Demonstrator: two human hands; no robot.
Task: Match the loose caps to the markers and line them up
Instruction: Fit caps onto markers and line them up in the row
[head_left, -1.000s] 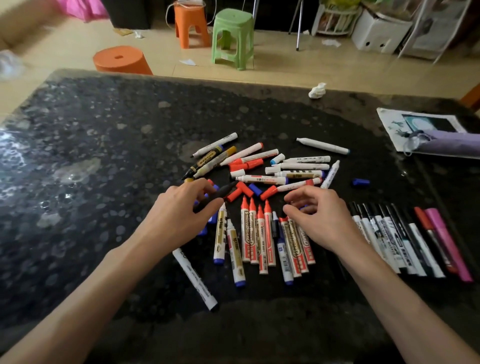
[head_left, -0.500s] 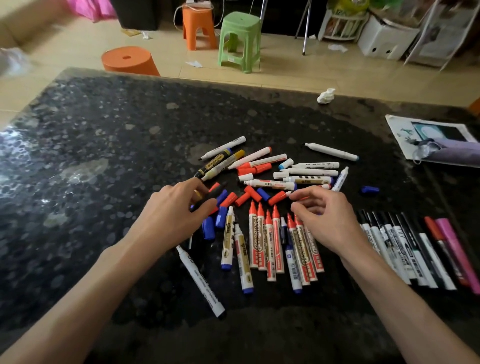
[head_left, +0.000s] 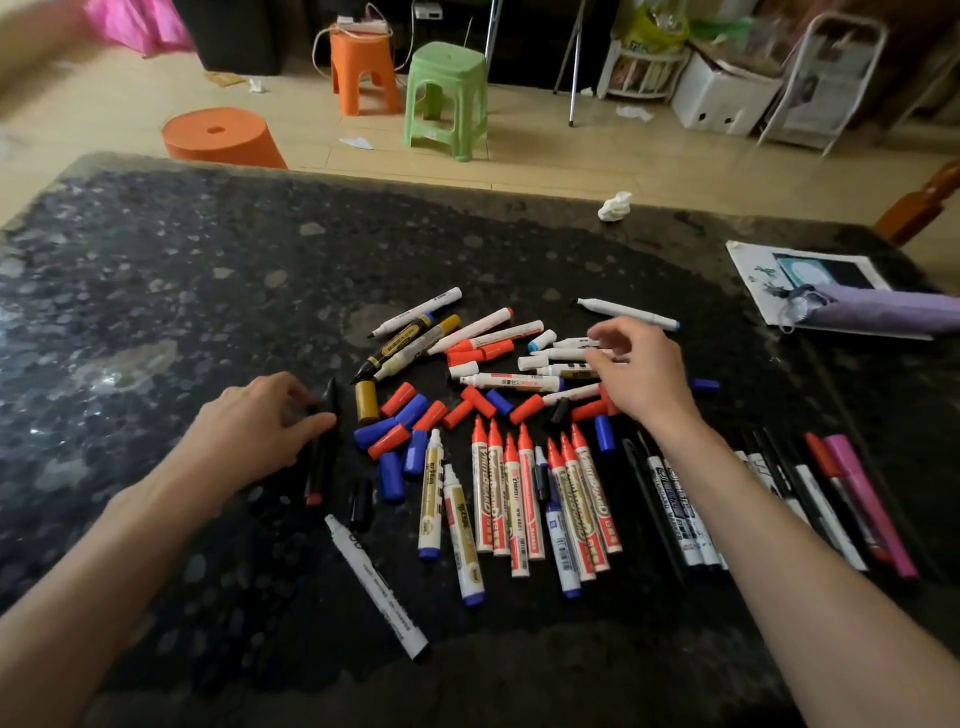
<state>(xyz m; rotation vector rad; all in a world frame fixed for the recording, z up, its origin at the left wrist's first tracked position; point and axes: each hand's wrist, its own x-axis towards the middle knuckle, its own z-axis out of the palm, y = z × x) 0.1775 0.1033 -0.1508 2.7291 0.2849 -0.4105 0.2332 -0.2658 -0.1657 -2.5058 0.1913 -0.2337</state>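
Observation:
My left hand (head_left: 260, 421) pinches a black marker with a red end (head_left: 321, 457) that lies against the table, left of the pile. Loose red and blue caps (head_left: 405, 423), a gold cap (head_left: 366, 401) and a black cap (head_left: 361, 501) lie in the middle. My right hand (head_left: 641, 382) hovers with curled, spread fingers over a heap of uncapped white markers (head_left: 540, 358). In front of it lies a row of red-tipped markers (head_left: 519, 493). A row of thin black-and-white markers (head_left: 685, 519) lies to the right, ending with a pink marker (head_left: 867, 504).
The black stone table (head_left: 156, 312) carries a crumpled tissue (head_left: 615, 206), a printed sheet (head_left: 753, 280) under a purple pouch (head_left: 883, 312), a lone white marker (head_left: 376, 577) near me and a blue cap (head_left: 705, 385). Orange stools (head_left: 223, 137) and a green stool (head_left: 447, 98) stand beyond.
My left hand has moved left out of the cap pile with the black marker. My right hand has lifted off the red marker row and reached further away to the white markers.

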